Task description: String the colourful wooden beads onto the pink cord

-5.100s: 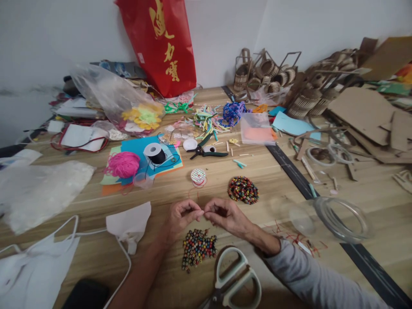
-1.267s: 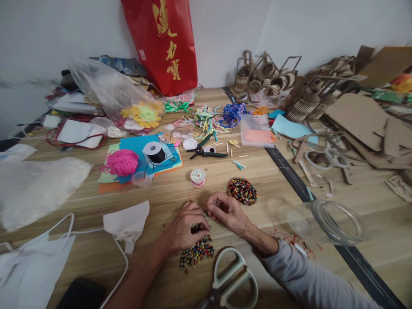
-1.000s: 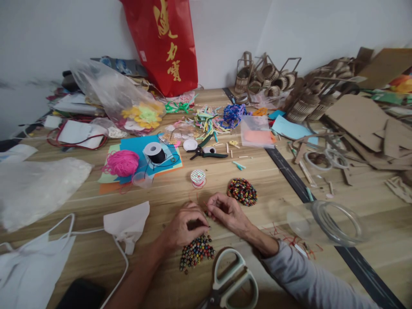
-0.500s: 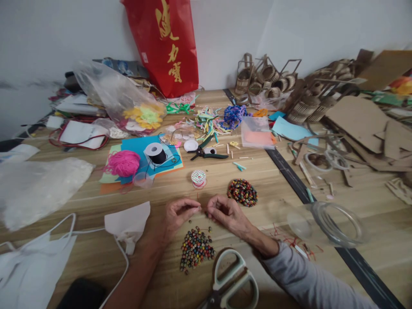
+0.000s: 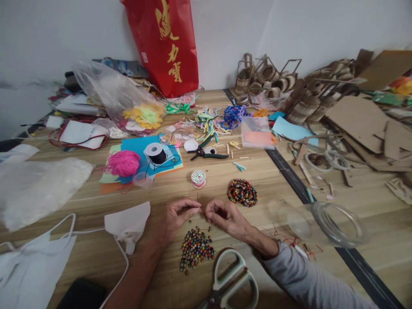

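My left hand [image 5: 180, 213] is closed in a pinch on a thin red string [image 5: 198, 196], which rises beyond the fingertips towards a small spool of red thread [image 5: 198, 177] with a sparkly top. Facing it, my right hand [image 5: 225, 218] has thumb and fingers pressed together. What sits in that pinch is too small to make out. The fingertips of both hands almost meet. Just below them lies a loose pile of multicoloured round beads [image 5: 197, 249]. A coiled strand of similar beads [image 5: 242, 192] rests beyond my right hand.
Large white-handled scissors [image 5: 230, 279] lie at the front edge. Further back are green-handled pliers [image 5: 209, 153], a black cord spool [image 5: 155, 153] and pink yarn [image 5: 123, 163]. A clear tubing coil [image 5: 337, 223] and cardboard pieces [image 5: 357, 124] lie right. White paper [image 5: 128, 219] is left.
My right hand has shifted slightly left, bringing its fingertips closer to my left hand's. The left hand stays in place, and the beads and tools have not moved.
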`<action>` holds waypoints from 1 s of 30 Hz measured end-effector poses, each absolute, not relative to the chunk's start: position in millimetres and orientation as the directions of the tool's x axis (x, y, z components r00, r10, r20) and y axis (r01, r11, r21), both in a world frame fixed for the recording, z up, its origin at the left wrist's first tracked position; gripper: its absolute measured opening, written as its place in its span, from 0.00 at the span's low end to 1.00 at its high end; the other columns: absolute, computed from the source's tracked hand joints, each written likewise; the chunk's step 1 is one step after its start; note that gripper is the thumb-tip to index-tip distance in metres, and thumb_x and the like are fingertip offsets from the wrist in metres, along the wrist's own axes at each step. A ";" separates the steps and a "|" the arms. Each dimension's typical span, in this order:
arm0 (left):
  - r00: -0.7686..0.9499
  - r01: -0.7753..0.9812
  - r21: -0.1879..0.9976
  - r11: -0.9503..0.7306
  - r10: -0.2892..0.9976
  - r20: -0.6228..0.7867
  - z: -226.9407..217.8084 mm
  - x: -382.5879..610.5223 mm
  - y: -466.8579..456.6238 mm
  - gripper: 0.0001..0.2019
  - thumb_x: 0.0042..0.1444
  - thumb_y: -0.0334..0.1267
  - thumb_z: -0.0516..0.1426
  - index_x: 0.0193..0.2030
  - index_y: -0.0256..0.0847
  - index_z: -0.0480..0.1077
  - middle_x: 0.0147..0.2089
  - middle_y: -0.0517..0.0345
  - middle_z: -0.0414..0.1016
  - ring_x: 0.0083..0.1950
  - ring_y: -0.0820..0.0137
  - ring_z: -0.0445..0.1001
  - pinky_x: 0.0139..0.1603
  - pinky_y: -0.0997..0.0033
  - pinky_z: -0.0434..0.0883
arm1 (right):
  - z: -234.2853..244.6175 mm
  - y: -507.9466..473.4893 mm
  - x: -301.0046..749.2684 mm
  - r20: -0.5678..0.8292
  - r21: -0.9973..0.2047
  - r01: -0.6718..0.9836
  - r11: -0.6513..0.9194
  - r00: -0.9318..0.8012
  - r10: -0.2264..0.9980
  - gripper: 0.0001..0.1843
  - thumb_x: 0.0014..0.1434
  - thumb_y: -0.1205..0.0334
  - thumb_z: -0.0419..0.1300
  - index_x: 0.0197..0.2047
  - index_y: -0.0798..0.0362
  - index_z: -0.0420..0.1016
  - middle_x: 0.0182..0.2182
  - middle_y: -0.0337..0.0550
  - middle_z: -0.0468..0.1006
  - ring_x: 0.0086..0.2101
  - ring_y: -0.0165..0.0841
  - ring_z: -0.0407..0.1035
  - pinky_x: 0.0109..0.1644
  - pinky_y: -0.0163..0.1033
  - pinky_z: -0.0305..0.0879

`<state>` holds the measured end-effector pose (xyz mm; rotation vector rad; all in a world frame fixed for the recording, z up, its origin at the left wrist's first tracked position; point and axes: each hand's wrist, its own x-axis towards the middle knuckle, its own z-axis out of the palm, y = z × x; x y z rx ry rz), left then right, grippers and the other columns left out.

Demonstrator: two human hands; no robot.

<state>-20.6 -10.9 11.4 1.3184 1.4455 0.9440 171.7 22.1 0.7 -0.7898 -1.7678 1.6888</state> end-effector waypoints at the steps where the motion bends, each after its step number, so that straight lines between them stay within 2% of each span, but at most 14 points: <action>1: 0.011 0.274 0.953 0.131 0.990 -0.139 11.6 -20.5 -10.8 0.05 0.48 0.37 0.60 0.31 0.41 0.77 0.34 0.58 0.82 0.38 0.66 0.78 0.42 0.68 0.73 | 0.6 22.1 171.8 0.003 -0.999 0.036 0.036 -0.666 0.746 0.19 0.61 0.46 0.55 0.33 0.55 0.68 0.24 0.38 0.67 0.24 0.27 0.58 0.26 0.32 0.52; 18: 0.034 0.262 0.959 0.107 0.992 -0.120 10.1 -20.8 -10.2 0.07 0.48 0.37 0.61 0.32 0.38 0.79 0.33 0.54 0.82 0.36 0.65 0.78 0.40 0.69 0.73 | 1.0 22.0 172.8 0.007 -0.998 0.041 0.046 -0.663 0.749 0.19 0.61 0.47 0.56 0.34 0.56 0.69 0.24 0.38 0.68 0.24 0.26 0.57 0.26 0.32 0.52; 30: 0.049 0.289 0.951 0.112 0.990 -0.132 14.7 -19.2 -10.7 0.06 0.49 0.36 0.60 0.32 0.40 0.78 0.33 0.56 0.82 0.37 0.66 0.77 0.42 0.68 0.72 | 1.1 22.2 171.9 0.005 -0.997 0.054 0.054 -0.663 0.749 0.18 0.61 0.48 0.56 0.34 0.56 0.69 0.25 0.38 0.68 0.24 0.26 0.56 0.26 0.32 0.51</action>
